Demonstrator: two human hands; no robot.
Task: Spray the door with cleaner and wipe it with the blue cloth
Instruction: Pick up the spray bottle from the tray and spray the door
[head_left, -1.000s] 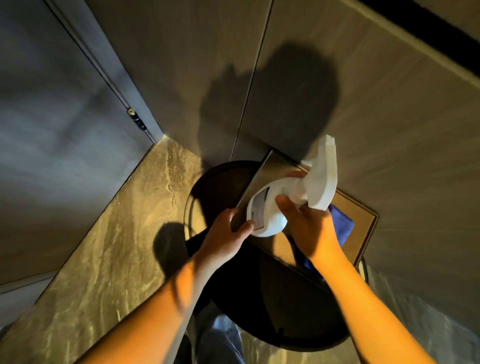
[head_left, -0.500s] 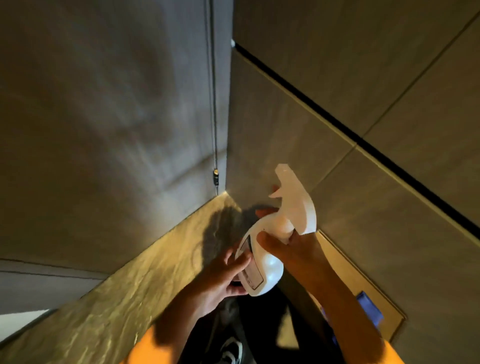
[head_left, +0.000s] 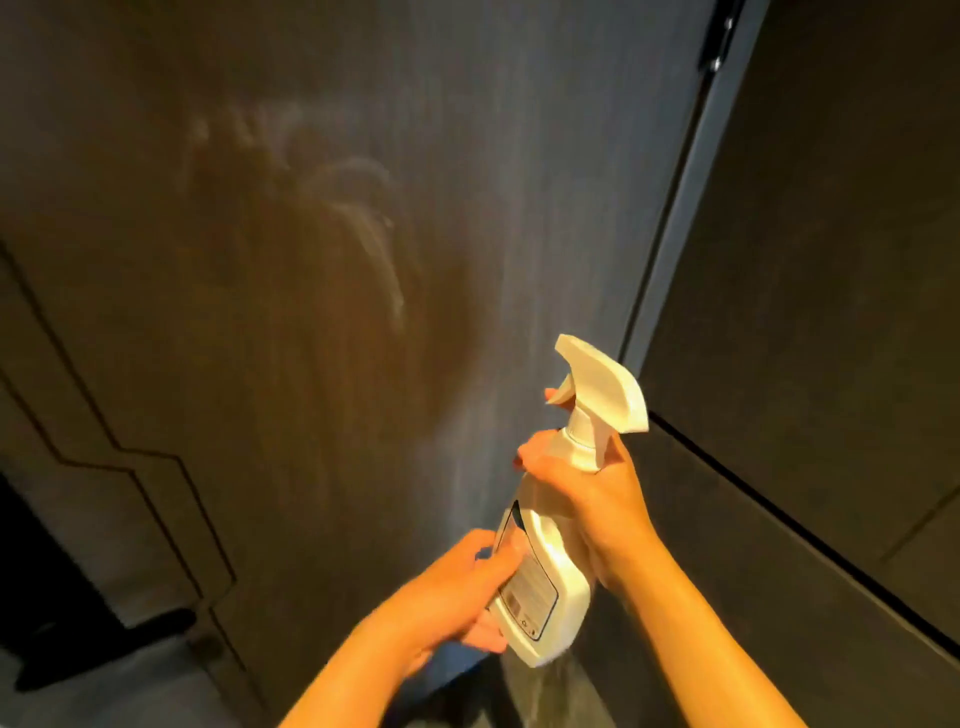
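Note:
A white spray bottle (head_left: 550, 566) with a trigger head (head_left: 602, 384) is held upright in front of the dark door (head_left: 322, 260). My right hand (head_left: 592, 499) grips its neck, with a fingertip on the trigger. My left hand (head_left: 457, 597) holds the lower body by the label. The nozzle points up and left at the door, which fills the left and middle and bears pale smears near its upper middle. The blue cloth is out of sight.
The door's hinge edge (head_left: 670, 218) runs down the right, with a hinge (head_left: 717, 41) at the top. Dark wall panels (head_left: 831, 312) lie to the right. A black door handle (head_left: 104, 644) sticks out at the lower left.
My view has swung up from the round side table and floor to the door. Both hands have lifted the spray bottle upright and turned its nozzle to the door. The cloth has left the view.

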